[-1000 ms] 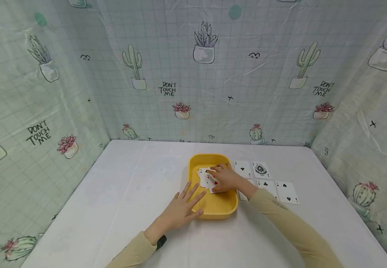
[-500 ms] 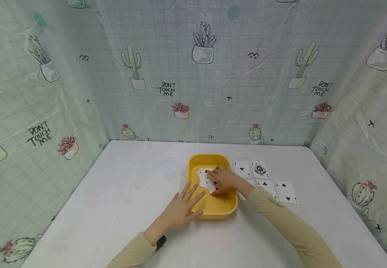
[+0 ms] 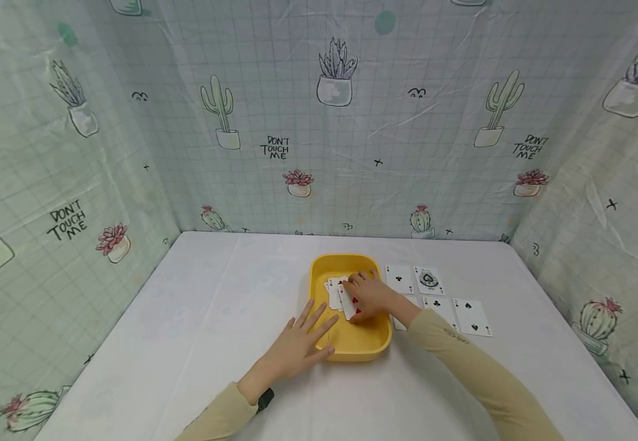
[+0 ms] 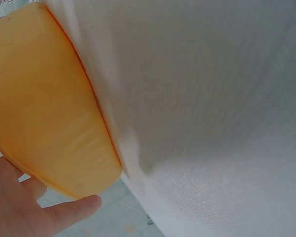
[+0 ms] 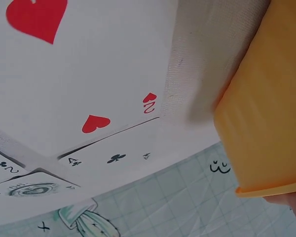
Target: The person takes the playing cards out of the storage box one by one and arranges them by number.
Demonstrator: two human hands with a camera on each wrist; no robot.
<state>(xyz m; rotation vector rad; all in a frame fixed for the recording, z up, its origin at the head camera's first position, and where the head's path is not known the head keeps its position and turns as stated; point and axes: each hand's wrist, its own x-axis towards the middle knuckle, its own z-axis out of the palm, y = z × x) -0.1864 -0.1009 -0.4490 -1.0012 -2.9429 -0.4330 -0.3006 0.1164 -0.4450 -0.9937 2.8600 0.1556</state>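
Hearts card (image 3: pixel 349 306), one, in a yellow tray (image 3: pixel 352 355), under my right hand (image 3: pixel 372 297).

Nearest: my left hand (image 3: pixel 293 350), fingers straight and spread at the tray's left rim, gripping nothing. Next, inside the tray: my right hand, fingers curled over the hearts card (rank unreadable), thumb at its near end; it looks pinched, though the grip is partly hidden. Step, as I judge it: taking this card off the overlapping cards (image 3: pixel 334 300); the next move calls for lifting it singly, clear of the rim. Right of the tray, face up on the white desk (image 3: pixel 219 294): two of spades (image 3: pixel 472 317), two of clubs (image 3: pixel 439 307), two of hearts (image 5: pixel 98 69). Row beyond: ace of clubs (image 3: pixel 399 279), ace of spades (image 3: pixel 429 280). Farthest: cactus-print backdrop (image 3: pixel 374 128).
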